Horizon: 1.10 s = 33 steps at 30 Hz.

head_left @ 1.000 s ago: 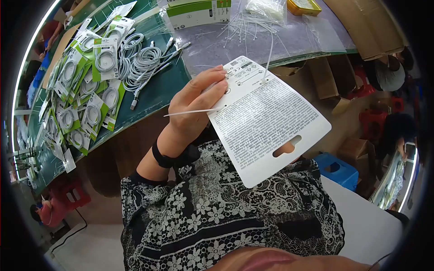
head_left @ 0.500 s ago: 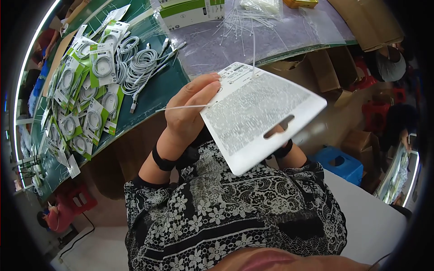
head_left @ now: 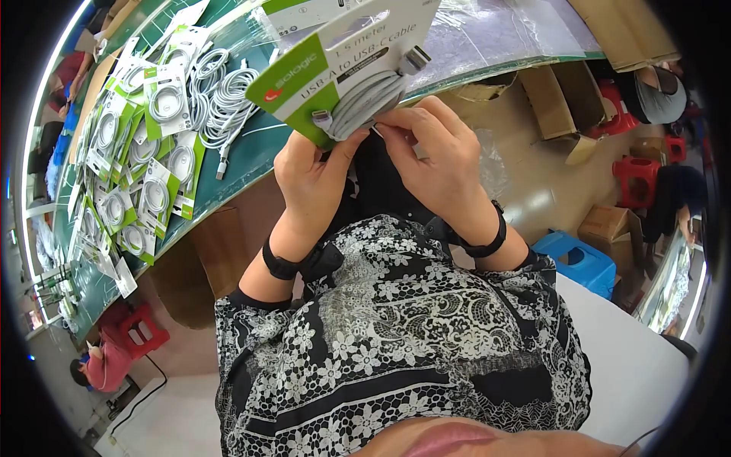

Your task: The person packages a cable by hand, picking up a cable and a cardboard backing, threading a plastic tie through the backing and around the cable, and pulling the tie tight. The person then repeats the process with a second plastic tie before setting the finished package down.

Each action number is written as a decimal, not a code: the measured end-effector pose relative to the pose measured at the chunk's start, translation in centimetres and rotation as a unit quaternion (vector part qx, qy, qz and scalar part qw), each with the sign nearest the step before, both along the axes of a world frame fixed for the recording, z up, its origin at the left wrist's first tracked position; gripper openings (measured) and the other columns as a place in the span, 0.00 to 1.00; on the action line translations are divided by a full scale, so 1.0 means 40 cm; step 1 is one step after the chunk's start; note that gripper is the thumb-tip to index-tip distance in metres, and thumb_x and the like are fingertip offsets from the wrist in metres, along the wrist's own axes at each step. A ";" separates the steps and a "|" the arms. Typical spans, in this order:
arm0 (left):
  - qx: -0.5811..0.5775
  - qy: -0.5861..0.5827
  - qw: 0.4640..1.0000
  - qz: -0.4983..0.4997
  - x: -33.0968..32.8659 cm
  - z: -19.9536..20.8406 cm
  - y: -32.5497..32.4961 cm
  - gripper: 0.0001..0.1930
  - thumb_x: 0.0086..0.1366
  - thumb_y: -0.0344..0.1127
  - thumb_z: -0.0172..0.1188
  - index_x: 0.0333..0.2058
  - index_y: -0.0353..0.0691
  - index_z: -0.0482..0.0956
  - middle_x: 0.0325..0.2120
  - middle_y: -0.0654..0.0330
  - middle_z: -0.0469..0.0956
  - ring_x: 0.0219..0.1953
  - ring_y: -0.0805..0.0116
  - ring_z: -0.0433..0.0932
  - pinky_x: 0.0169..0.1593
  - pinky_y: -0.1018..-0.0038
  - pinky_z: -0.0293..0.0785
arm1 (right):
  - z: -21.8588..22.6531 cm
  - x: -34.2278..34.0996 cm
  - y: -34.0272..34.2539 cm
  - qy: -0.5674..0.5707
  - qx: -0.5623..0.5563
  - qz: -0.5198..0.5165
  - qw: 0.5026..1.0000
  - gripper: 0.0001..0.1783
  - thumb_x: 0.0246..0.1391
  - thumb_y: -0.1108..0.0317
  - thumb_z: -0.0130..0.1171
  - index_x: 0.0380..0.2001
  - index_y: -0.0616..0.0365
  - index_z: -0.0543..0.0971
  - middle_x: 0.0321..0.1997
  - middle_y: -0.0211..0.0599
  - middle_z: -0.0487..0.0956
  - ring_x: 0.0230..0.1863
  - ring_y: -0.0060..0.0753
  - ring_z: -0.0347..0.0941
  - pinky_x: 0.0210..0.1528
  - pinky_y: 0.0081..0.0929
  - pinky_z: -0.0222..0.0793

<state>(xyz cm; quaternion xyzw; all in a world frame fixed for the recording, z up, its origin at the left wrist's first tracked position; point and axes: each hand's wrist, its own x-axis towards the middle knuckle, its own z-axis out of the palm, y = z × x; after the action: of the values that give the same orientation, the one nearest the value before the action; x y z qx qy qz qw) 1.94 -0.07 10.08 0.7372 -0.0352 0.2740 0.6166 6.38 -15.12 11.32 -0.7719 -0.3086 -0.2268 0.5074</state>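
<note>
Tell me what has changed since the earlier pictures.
The cable card flipped from its text-filled back to its front, coiled cable showing, and moved up and left. The right hand, mostly hidden before, now shows, fingers at the coil's lower edge. The left hand still holds the card; the carded-cable pile and loose cables stayed.

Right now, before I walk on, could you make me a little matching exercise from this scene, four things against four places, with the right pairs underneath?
Things
1. nearest carded cable
2. blue stool
3. other carded cables
4. loose cables

Places
A. at the right of the picture, near an opened cardboard box
B. just right of the heap, on the green table
C. raised in front of the person, in the left hand
D. heaped at the left of the picture

Pairs: 1-C; 2-A; 3-D; 4-B
</note>
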 end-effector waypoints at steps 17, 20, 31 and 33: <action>0.285 -0.225 0.932 -0.003 0.002 -0.010 0.016 0.16 0.52 0.23 0.61 0.41 0.36 0.78 0.39 0.51 0.77 0.39 0.57 0.79 0.42 0.71 0.78 | -0.027 -0.021 0.004 0.034 -0.021 0.020 0.999 0.10 0.43 0.75 0.62 0.32 0.62 0.76 0.31 0.41 0.76 0.30 0.43 0.75 0.29 0.32 0.72; 0.310 -0.242 0.920 0.008 -0.003 -0.011 0.019 0.16 0.51 0.23 0.62 0.41 0.36 0.77 0.39 0.51 0.76 0.39 0.56 0.79 0.43 0.70 0.79 | -0.055 -0.030 0.010 0.070 -0.006 0.033 0.997 0.10 0.43 0.74 0.62 0.32 0.62 0.76 0.32 0.41 0.76 0.30 0.44 0.75 0.29 0.31 0.72; -0.122 0.062 0.991 -0.012 -0.034 -0.039 0.000 0.12 0.57 0.22 0.61 0.40 0.33 0.73 0.37 0.55 0.79 0.37 0.66 0.80 0.38 0.73 0.79 | 0.000 -0.026 0.011 0.033 -0.044 0.054 0.997 0.12 0.55 0.71 0.57 0.42 0.61 0.76 0.38 0.38 0.76 0.30 0.23 0.74 0.27 0.21 0.70; -0.218 0.038 0.974 -0.050 -0.022 -0.027 -0.010 0.11 0.59 0.22 0.60 0.41 0.32 0.73 0.37 0.57 0.79 0.37 0.71 0.79 0.36 0.78 0.77 | 0.017 -0.030 0.025 0.016 -0.019 0.021 0.999 0.07 0.48 0.78 0.60 0.32 0.63 0.77 0.28 0.34 0.73 0.21 0.22 0.68 0.22 0.20 0.64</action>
<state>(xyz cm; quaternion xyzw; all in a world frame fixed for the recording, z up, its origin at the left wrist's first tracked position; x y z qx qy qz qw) 1.06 -0.45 9.00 0.5921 0.0116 0.2159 0.7763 5.19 -14.12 12.00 -0.7783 -0.3213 -0.1978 0.5019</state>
